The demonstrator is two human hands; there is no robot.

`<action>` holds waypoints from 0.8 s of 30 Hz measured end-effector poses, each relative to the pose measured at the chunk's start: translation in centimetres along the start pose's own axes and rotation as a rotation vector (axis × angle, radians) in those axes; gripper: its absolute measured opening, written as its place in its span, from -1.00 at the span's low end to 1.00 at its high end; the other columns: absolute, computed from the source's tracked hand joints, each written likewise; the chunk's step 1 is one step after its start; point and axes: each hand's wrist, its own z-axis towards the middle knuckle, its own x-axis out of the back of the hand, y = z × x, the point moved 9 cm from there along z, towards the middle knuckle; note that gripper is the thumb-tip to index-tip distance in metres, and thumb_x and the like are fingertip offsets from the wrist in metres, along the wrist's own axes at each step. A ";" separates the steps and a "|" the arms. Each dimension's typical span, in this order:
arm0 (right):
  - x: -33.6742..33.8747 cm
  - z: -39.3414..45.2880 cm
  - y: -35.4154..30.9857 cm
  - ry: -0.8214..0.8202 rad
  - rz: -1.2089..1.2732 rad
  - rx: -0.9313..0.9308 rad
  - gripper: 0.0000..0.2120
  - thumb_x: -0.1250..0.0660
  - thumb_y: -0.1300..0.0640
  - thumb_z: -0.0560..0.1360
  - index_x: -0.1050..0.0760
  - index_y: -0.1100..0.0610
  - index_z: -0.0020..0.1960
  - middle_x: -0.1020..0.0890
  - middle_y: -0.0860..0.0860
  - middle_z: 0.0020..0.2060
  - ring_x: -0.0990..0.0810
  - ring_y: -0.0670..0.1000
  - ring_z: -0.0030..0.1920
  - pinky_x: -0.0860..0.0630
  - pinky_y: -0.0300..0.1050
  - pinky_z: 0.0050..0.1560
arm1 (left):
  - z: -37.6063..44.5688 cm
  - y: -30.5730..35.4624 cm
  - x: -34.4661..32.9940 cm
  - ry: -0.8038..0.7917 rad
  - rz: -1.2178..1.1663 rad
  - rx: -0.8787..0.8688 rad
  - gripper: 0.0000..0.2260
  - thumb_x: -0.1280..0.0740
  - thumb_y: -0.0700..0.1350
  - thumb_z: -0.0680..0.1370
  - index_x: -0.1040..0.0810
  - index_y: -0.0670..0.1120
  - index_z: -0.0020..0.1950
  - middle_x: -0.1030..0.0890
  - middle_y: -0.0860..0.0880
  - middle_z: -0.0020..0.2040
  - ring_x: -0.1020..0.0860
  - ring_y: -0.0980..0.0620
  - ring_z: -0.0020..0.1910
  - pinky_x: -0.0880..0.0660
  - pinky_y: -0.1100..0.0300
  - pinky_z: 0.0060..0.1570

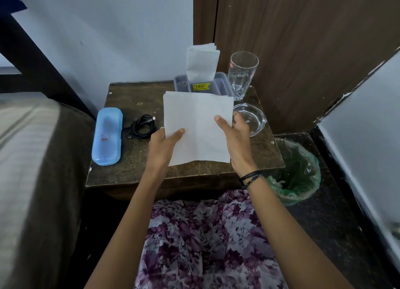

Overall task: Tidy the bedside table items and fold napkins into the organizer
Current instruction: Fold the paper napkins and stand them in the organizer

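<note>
Worktop (pixel 138 167) was small and dark, its near edge just ahead of my lap, bed (pixel 32 158) tight against its left side, wood panel behind and to the right. Bare patch sat at near-left and front centre; the rest was taken. My left hand (pixel 164 145) pinched the napkin (pixel 198 124) at its lower-left edge, thumb on top. My right hand (pixel 236 137) gripped the right edge, thumb on the front, fingers curled behind. Napkin was held up above the worktop's middle, unfolded, white, roughly square, faint creases, top edge toward the organizer (pixel 218 86), bottom edge toward me; no clear long axis. Organizer, grey plastic with a yellow price sticker, sat at the back edge with folded napkins (pixel 202 61) standing upright in it. Glass tumbler (pixel 242 74) stood just right of it, near the back-right corner. Clear ashtray (pixel 253 117) was in front of the tumbler, partly behind my right fingers. Blue case (pixel 107 136) lay along the left edge, long axis running front to back. Coiled black cable (pixel 141 127) lay just beside it. Green-lined bin (pixel 296 171) stood on the floor off the right edge.
</note>
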 end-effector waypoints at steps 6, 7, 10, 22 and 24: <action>0.1 -0.1 -0.7 0.018 -0.020 0.060 -0.90 -0.28 0.21 0.55 -0.49 0.13 0.05 -0.65 -0.03 -0.08 -0.64 -0.11 -0.11 -0.58 -0.19 -0.12 | -0.4 0.0 0.6 0.072 -0.065 -0.060 -0.87 -0.23 -0.05 0.58 -0.56 0.01 -0.07 -0.60 0.02 -0.09 -0.57 0.10 -0.13 -0.54 0.28 -0.20; 0.1 0.0 -0.8 0.016 -0.014 0.071 -0.93 -0.28 0.20 0.54 -0.49 0.10 0.02 -0.65 -0.03 -0.09 -0.63 -0.09 -0.11 -0.59 -0.16 -0.11 | -0.5 0.2 0.5 0.070 -0.078 -0.088 -0.86 -0.23 -0.06 0.58 -0.56 0.03 -0.10 -0.60 0.01 -0.11 -0.57 0.11 -0.14 -0.54 0.27 -0.19; -0.2 -0.2 -0.8 -0.015 0.003 0.089 -0.90 -0.28 0.23 0.54 -0.50 0.06 0.02 -0.65 -0.02 -0.07 -0.63 -0.06 -0.06 -0.59 -0.11 -0.04 | -0.7 0.6 0.0 0.019 -0.092 -0.150 -0.88 -0.26 -0.13 0.57 -0.56 0.06 -0.02 -0.63 0.08 -0.06 -0.60 0.17 -0.11 -0.58 0.25 -0.13; -1.2 -0.6 -5.6 -0.089 -0.325 0.340 -0.41 -0.36 0.23 0.47 -0.22 -0.27 0.29 -0.47 0.08 0.31 -0.52 0.04 0.22 -0.55 -0.05 0.17 | -1.1 7.8 -0.2 0.058 0.540 -0.514 -0.33 -0.30 -0.29 0.49 -0.11 0.21 0.43 -0.52 0.02 0.14 -0.51 0.06 0.02 -0.48 0.15 0.01; -1.8 -0.7 -6.7 -0.099 -0.492 0.434 -0.35 -0.34 0.27 0.48 -0.17 -0.21 0.38 -0.39 0.04 0.38 -0.45 -0.03 0.27 -0.45 -0.43 0.14 | -1.3 8.6 -0.8 0.056 0.698 -0.547 -0.35 -0.32 -0.23 0.50 -0.14 0.19 0.46 -0.51 -0.02 0.26 -0.50 0.02 0.12 -0.43 0.13 0.04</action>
